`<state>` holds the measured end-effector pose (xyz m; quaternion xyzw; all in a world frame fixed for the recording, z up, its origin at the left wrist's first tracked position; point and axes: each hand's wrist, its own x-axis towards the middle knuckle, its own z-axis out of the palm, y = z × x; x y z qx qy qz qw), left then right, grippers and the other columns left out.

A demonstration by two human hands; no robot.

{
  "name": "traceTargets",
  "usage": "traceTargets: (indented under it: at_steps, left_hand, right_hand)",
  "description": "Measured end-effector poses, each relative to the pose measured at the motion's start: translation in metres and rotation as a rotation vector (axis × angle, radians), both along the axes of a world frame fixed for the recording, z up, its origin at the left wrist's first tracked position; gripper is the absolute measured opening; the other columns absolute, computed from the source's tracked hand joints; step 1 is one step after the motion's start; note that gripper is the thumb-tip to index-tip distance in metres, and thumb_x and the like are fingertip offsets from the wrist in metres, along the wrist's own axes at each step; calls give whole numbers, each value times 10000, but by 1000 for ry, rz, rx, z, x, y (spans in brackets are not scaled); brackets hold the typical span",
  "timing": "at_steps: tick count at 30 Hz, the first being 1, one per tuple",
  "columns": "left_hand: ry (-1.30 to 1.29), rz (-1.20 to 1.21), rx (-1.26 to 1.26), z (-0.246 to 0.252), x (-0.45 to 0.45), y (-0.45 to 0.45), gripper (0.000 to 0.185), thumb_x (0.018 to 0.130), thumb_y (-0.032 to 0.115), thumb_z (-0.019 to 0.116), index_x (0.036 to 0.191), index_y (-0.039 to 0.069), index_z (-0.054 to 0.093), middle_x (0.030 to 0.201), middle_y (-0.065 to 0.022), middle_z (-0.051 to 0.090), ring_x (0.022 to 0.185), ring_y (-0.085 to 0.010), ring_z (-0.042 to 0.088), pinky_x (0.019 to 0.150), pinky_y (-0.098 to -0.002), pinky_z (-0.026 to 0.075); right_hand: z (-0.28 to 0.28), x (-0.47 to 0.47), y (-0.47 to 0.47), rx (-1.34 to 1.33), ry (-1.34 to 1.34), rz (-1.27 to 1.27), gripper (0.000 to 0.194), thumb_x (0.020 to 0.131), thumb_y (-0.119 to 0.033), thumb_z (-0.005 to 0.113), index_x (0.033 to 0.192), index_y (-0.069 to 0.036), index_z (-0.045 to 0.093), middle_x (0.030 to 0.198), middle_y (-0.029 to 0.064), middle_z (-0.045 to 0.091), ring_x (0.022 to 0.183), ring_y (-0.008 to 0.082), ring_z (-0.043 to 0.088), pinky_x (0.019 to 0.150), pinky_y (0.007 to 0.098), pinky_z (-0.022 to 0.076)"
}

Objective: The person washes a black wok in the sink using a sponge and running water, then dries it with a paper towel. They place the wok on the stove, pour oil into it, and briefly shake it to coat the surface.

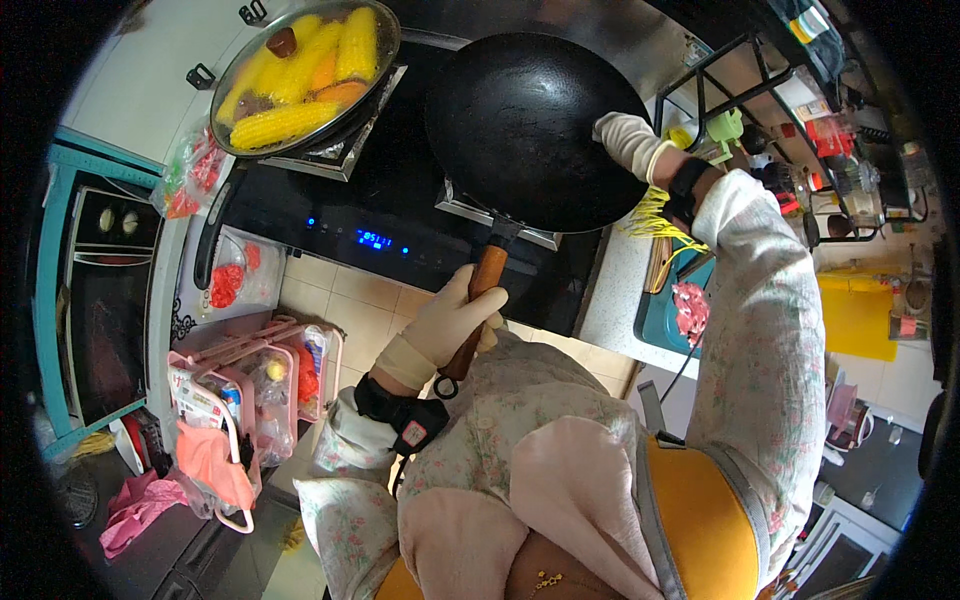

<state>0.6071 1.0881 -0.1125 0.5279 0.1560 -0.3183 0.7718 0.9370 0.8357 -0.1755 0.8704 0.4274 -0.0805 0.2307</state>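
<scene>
My left hand (457,319), in a pale glove, is closed around the wooden handle (489,271) of a black wok (536,127). The wok sits over the right burner of a black glass cooktop (300,199), and I see nothing inside it. At the wok's right edge is my gloved right hand (631,144), fingers curled over the inner side. Whether those fingers grip the rim or something small is hidden. On the left burner stands a pan with a glass lid (281,90), and yellow corn cobs (285,124) and orange pieces show through it.
Right of the cooktop, a pale counter (611,300) holds a teal tray (652,330) with raw meat (690,311). Yellow-green strands (656,217) lie under my right wrist. A black wire rack (720,82) stands beyond. At left are an oven (112,300) and a pink basket cart (255,397).
</scene>
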Motion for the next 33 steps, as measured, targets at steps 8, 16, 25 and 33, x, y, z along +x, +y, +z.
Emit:
traceTargets:
  at_steps: [8,16,25,33]
  left_hand:
    - [2,-37,45,-1,1,1,320,912,250,591,1170,103,472,760,-36,560,593,-124,549,535,-267,446]
    - [-182,-210,266,2,6,9,477,905,428,558,1146,35,435,937,-120,574,867,-240,566,789,-356,438]
    - [-60,-180,206,2,5,7,609,903,429,569,1291,2,375,1002,-139,591,914,-216,578,821,-311,451]
    - [17,-12,-51,-7,3,-1,311,919,238,587,1149,70,463,761,-42,568,606,-122,554,536,-257,439]
  right_hand:
    - [20,-82,67,346,1604,-591,292,689,-107,744,955,-52,637,790,37,652,758,143,631,671,353,514]
    - [10,63,96,508,152,-738,340,846,-351,645,968,-34,632,893,179,672,841,339,647,730,420,497]
    - [-13,-37,136,383,576,-139,117,813,-163,632,882,-79,677,786,117,676,739,247,657,708,340,507]
    - [27,-19,70,176,400,50,264,737,-290,693,849,-51,680,781,154,657,750,280,668,655,387,520]
